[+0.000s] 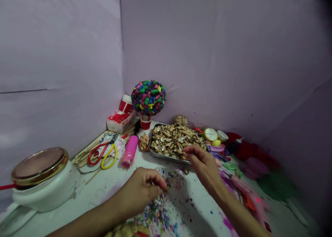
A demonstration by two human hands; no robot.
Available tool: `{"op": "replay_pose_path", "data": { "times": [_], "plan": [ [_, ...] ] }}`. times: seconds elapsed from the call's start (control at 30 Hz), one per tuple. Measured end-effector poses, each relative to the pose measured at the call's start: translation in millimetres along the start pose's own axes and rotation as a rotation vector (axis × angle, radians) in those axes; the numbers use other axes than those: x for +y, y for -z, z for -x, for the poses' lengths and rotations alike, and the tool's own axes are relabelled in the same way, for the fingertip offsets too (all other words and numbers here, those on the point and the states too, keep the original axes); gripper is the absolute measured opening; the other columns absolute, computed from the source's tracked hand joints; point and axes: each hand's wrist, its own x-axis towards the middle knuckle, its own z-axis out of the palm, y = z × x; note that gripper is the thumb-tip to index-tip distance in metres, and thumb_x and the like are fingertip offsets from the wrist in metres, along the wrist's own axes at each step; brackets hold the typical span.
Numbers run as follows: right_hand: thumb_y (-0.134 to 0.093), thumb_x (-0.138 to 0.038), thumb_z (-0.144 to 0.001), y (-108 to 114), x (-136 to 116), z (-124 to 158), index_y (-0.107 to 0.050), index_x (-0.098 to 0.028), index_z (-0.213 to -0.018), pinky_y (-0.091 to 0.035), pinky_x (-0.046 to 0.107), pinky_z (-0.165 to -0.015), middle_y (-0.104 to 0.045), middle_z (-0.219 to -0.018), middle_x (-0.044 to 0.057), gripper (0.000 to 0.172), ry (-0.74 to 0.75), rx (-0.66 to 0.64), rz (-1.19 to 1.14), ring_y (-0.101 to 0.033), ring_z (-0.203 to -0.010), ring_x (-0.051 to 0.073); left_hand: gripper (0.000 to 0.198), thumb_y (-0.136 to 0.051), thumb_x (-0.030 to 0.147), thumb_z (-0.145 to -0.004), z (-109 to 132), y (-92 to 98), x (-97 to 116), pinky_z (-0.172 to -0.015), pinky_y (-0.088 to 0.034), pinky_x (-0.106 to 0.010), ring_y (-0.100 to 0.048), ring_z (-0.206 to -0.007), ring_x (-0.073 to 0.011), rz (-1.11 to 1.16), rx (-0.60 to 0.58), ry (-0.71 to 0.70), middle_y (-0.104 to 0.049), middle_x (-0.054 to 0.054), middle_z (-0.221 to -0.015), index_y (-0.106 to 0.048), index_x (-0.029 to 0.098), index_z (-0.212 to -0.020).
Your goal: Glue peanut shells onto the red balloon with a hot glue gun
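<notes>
Toward the back edge of the table [90, 192], in the head view, stands a metal tray [169, 157] heaped with pale brown shells [168, 140]. The right hand [204, 164] reaches over the tray's front edge near its right corner, with thumb and forefinger bent toward the shells; whether they are apart or closed on a shell, I cannot tell. Nearer the middle of the table, the left hand [145, 185] is held with its fingers curled and the thumb near the forefinger; I cannot tell whether anything small is pinched there. Below the left hand, at the near edge, a bumpy tan object [127, 230] is partly cut off from view. Bright paint flecks [160, 212] are scattered around the middle. By the back corner, a multicoloured ball [148, 98] sits above a red cup [145, 123]. Left of the tray lie a pink tube [130, 150] and scissors [112, 150] with red and yellow handles, beside thin sticks [88, 147] along the left edge. Closer along that edge stands a white pot [46, 192]. Toward the right edge are paint jars [210, 134] and a pink tool [256, 202] showing a red light.
</notes>
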Motion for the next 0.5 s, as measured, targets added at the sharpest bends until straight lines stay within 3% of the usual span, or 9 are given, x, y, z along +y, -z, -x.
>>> {"op": "replay_pose_path", "data": {
  "times": [0.23,0.5],
  "plan": [
    [-0.043,-0.025,-0.075,-4.8,-15.0,-31.7,-0.065,-0.022,-0.072,-0.028,0.026,-0.052,-0.059,-0.054,-0.001,0.022,0.211,-0.002,0.457,-0.052,-0.054,0.017,0.021,-0.048,0.030,-0.069,1.8,2.2,-4.8,-0.041,-0.015,-0.022,-0.022,-0.041,-0.0079,0.001,-0.012,-0.021,-0.030,0.009,-0.042,-0.061,0.014,-0.075],
    [-0.049,-0.033,-0.074,-9.9,-3.6,-35.0,-0.072,-0.026,-0.083,-0.028,0.026,-0.048,-0.070,-0.059,0.003,0.025,0.221,-0.001,0.744,-0.061,-0.056,0.021,0.024,-0.048,0.031,-0.073,0.8,2.6,-8.8,-0.041,-0.017,-0.022,-0.024,-0.041,-0.0079,-0.020,-0.098,-0.069,-0.032,0.009,-0.043,-0.064,0.014,-0.077]
  ]
}}
